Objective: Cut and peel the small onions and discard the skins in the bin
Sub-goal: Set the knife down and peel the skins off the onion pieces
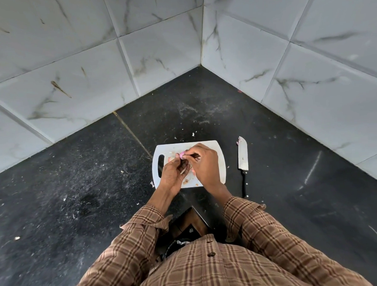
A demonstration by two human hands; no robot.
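Both hands pinching small onion (181,154) over cutting board (221,163), knife (242,154) beside

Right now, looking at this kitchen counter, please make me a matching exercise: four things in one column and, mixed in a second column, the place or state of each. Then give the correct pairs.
Column one:
1. small onion
2. knife
3. cutting board
4. onion skins

Column two:
A. lies flat on the black counter, right of the board, nobody holding it
B. white, with a handle slot on its left side
C. pinched between the fingers of left hand and right hand
D. loose bits on the board's near part

Pairs: 1-C, 2-A, 3-B, 4-D
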